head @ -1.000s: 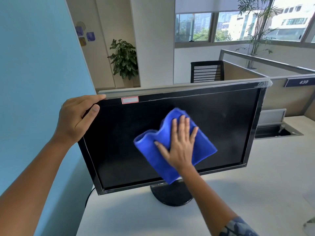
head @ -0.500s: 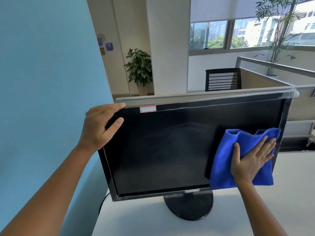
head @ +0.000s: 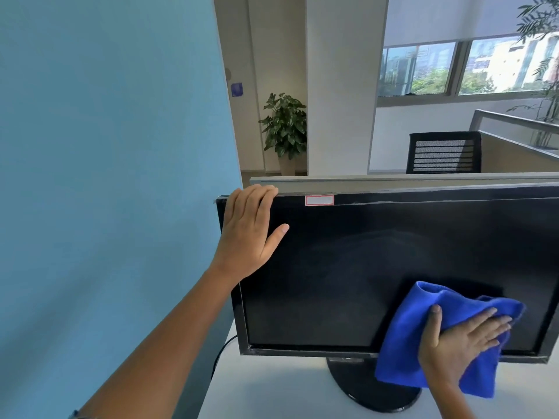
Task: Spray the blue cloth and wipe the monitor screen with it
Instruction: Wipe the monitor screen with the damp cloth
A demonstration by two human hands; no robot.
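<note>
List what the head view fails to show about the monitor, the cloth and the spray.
- Monitor: right edge cut off by the frame.
- Screen under the blue cloth: hidden by cloth and right hand.
- Top left corner: covered by left hand.
- Red-bordered label: text too small.
- Spray bottle: not in view.

We faced a blue partition wall [head: 106, 146] on our left; beyond the white desk [head: 272, 388] stood a potted plant [head: 284, 128], a black mesh chair [head: 443, 152], and daylit windows [head: 465, 68].
</note>
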